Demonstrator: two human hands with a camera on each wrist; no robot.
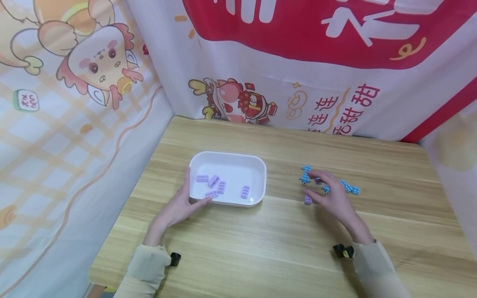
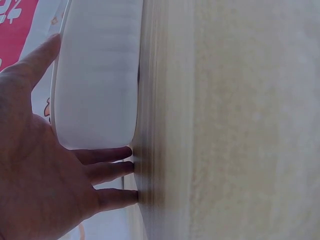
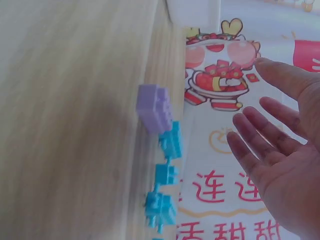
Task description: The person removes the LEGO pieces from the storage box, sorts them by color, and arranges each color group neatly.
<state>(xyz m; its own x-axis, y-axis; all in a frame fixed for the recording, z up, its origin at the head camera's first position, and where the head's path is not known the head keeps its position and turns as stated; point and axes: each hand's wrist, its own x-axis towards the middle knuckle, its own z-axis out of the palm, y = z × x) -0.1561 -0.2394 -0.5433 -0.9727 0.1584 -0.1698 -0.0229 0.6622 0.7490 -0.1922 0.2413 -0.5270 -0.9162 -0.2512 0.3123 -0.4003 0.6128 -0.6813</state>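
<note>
My left hand (image 1: 178,207) rests against the left end of a white tray (image 1: 228,202), thumb at the near rim and fingers along its side. In the left wrist view those fingers (image 2: 116,171) are straight and spread beside the tray wall. Several purple building bricks (image 1: 221,187) lie in the tray. On the right, my right hand (image 1: 333,196) hovers over the bricks with nothing in it, thumb and fingers apart. Nearest to its thumb is one purple brick (image 3: 154,107) standing on the table. Blue building bricks (image 3: 161,207) lie behind it, partly hidden by the hand in the head view.
A wood-grain table (image 1: 238,248) bears everything. Printed cloth (image 1: 290,82) hangs along its back edge, and another patterned cloth (image 1: 74,136) hangs on the left. More blue bricks (image 1: 349,187) lie just right of the right hand.
</note>
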